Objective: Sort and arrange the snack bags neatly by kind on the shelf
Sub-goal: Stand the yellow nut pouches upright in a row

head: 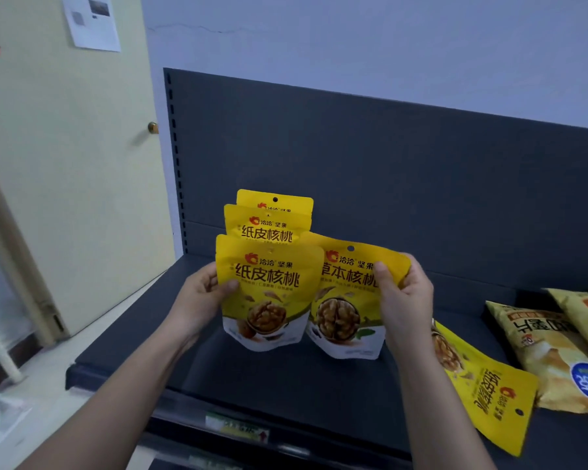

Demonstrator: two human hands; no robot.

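The left hand (201,300) curls its fingers round the front walnut bag (269,293); the right hand (404,300) pinches a second bag (345,310), both seemingly resting on the shelf (286,378).

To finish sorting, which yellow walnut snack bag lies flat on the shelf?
The yellow plastic walnut bag right of the right hand; it lies flat, while the others are upright.

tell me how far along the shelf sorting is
Early. Done: two walnut bags stand in a row at the left. In hand: the left hand holds a third bag in front of them; the right hand holds a fourth bag beside it. Left: a flat walnut bag and chip bags lie on the right.
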